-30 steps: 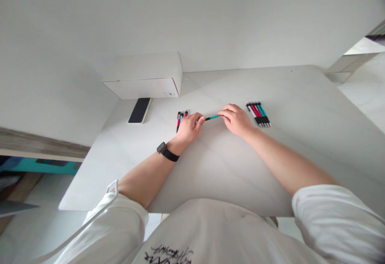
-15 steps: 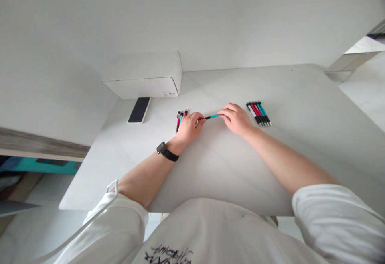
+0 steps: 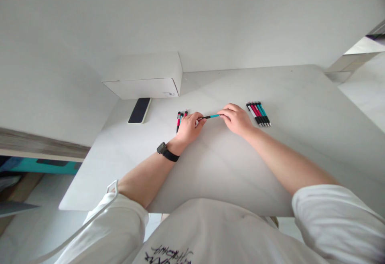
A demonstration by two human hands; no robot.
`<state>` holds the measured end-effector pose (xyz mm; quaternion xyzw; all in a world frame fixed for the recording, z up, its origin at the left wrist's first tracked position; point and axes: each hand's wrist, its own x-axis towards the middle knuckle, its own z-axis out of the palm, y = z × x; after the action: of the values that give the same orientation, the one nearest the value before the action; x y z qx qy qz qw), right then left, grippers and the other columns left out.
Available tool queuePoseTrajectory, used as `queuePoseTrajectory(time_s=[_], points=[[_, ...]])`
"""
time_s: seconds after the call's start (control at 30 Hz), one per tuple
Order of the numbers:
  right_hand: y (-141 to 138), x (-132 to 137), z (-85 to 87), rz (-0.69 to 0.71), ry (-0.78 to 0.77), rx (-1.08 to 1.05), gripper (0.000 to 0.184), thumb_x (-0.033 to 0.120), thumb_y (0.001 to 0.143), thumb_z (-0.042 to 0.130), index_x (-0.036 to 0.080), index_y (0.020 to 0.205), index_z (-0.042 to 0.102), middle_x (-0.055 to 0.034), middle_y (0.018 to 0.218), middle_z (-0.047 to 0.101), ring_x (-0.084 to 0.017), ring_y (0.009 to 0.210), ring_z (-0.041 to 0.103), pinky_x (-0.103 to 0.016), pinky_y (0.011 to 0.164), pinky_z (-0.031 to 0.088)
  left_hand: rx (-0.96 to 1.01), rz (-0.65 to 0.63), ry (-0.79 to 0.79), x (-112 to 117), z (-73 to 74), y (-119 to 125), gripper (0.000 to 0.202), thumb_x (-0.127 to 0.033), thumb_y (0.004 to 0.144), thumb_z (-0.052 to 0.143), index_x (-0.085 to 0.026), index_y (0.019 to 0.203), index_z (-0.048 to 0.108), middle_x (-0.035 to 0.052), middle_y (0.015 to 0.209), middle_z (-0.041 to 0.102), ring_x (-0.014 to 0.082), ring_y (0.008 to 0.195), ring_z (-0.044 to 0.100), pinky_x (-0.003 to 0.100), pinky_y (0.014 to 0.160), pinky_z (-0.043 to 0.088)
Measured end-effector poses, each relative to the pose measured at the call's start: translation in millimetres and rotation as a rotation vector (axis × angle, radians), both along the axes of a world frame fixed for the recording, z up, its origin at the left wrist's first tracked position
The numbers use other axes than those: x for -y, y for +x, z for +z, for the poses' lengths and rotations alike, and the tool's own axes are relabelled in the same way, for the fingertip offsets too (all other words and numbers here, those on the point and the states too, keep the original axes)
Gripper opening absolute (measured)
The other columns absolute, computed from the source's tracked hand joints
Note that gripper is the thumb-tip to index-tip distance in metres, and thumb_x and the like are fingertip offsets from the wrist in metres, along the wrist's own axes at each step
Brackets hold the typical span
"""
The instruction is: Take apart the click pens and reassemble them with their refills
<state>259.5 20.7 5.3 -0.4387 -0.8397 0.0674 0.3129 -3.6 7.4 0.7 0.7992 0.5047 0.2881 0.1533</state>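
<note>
A teal and black pen (image 3: 214,116) lies crosswise between my hands. My left hand (image 3: 190,126) pinches its black end, and my right hand (image 3: 236,118) pinches the teal end; both tips are covered by fingers. Just left of my left hand, and partly hidden by it, are a few pens (image 3: 178,120) in red, teal and black. To the right of my right hand, several pens (image 3: 258,113) in white, red and teal with black grips lie side by side in a slanted row.
A white box (image 3: 144,86) stands at the back left against the wall. In front of it a dark-screened phone (image 3: 140,110) lies flat on the white table (image 3: 210,167). My left wrist wears a black watch (image 3: 167,151). A pale cable (image 3: 87,224) runs past my left sleeve.
</note>
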Motion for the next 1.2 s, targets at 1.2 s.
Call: queuePoseTrajectory(time_s=[1.2], points=[[6.9,-18.7,2.9,0.08,-0.841,-1.143,0.038,0.045,0.073,0.092,0.025,0.101,0.075,0.0003,0.089,0.069,-0.014,0.08,0.066,-0.032,0.083,0.059,0.11,-0.284,-0.015,7.2,5.2,2.6,0.039,-0.051,0.108,0.047,-0.02,0.105,0.071,0.0073,0.095,0.075,0.0215,0.09,0.068,0.036,0.088,0.05]])
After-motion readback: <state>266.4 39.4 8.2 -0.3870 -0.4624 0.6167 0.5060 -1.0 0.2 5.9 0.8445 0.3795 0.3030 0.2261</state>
